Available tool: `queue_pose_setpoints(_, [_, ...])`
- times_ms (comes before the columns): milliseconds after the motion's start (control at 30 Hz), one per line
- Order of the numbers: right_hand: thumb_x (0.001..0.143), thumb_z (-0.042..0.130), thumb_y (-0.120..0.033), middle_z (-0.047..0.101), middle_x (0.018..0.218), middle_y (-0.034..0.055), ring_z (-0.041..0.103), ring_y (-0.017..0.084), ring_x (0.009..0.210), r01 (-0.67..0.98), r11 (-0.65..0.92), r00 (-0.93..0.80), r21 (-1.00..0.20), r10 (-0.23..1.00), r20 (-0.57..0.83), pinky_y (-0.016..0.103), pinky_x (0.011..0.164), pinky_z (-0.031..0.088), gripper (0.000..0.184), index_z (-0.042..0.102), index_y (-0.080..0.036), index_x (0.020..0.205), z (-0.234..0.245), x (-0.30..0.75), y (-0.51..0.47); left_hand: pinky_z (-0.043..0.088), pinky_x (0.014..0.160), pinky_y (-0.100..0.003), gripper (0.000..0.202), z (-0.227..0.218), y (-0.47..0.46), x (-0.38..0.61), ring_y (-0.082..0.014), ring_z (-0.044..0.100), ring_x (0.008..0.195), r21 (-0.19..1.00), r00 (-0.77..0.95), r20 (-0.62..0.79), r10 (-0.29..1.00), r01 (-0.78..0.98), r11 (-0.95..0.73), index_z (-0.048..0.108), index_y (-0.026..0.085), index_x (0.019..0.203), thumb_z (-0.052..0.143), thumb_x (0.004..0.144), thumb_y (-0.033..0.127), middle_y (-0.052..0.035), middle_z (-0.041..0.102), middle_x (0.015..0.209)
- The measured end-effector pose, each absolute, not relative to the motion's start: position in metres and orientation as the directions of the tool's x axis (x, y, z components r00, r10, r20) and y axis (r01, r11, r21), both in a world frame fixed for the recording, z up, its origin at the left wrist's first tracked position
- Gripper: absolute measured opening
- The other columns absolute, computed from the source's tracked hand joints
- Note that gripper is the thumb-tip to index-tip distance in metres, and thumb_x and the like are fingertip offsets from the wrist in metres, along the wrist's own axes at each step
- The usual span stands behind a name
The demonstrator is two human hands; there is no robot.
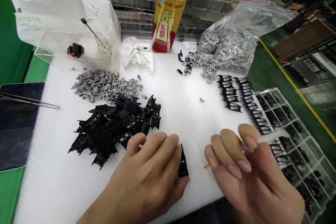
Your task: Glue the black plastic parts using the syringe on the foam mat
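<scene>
I have the left hand clamped on a black part just right of its fingers; I'd brace it steady. My right hand pinches a pale stick. Past the left fingers lies a black heap.

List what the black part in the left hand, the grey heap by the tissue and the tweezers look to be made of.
Black part in the left hand: probably moulded plastic, judging by its even black colour and thin edges.
Grey heap: matt, opaque little pieces, perhaps plastic or rubber; the look leaves it open.
Tweezers: likely metal, from their slim, silvery arms.
</scene>
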State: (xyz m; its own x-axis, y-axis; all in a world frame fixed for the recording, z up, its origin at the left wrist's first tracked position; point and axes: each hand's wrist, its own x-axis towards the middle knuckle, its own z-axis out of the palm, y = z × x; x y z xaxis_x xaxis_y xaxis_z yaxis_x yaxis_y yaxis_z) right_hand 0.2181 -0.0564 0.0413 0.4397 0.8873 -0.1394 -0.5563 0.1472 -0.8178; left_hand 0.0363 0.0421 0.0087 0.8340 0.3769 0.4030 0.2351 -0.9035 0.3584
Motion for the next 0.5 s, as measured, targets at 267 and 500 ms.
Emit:
queue_pose_setpoints(267, [0.089,0.046,-0.089,0.015,0.052,-0.0083,0.018,0.012,0.050,-0.752,0.104,0.328,-0.651,0.915,-0.233,0.032,0.052,0.028,0.073,0.026,-0.023,0.062,0.026,0.213,-0.046,0.032,0.077,-0.044,0.031,0.010,0.042,0.036,-0.0242,0.057,0.087,0.409,0.852,0.348,0.391,0.238,-0.881,0.073,0.011,0.114,0.064,0.102,0.037,-0.0047,0.068,0.094])
queue_pose_setpoints(500, [0.091,0.047,-0.074,0.018,0.048,-0.0074,0.017,0.013,0.046,-0.746,0.123,0.275,-0.654,0.952,-0.136,0.036,0.051,0.025,0.062,0.028,-0.025,0.059,0.021,0.209,-0.046,0.032,0.077,-0.044,0.032,0.009,0.042,0.037,-0.0230,0.056,0.086,0.422,0.842,0.358,0.403,0.239,-0.874,0.074,0.009,0.118,0.065,0.103,0.036,-0.0036,0.067,0.091])
